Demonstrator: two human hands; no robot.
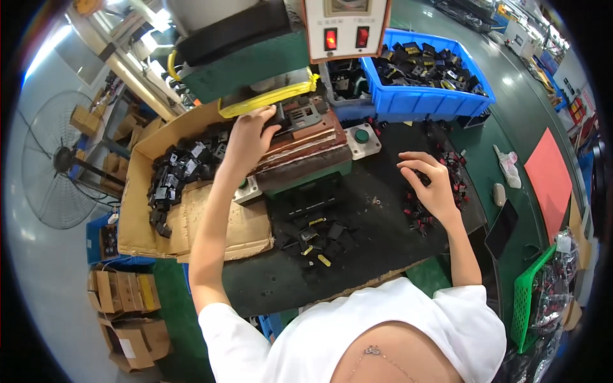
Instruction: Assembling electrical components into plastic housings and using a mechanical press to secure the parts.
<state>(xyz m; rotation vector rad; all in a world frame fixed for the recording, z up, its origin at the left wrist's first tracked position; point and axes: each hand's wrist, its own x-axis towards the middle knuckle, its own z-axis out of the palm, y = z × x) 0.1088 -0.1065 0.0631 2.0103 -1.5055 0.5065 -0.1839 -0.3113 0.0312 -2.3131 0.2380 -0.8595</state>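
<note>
At the press fixture, a brown layered block with a metal nest on top, my left hand reaches across from the left. Its thumb and index finger close around a black plastic part at the nest's left side; the palm hides some of it. My right hand hovers at the right of the black work mat, fingers curved and apart, with nothing plainly held. Just beside and below it lie several small black-and-red parts. Black plastic pieces, a few with yellow labels, lie in a loose heap before the fixture.
Above the fixture hangs the green press head with yellow-edged film; a control box has two red switches. Green buttons flank the fixture. Part-filled containers include a cardboard box and blue bin. A phone lies right.
</note>
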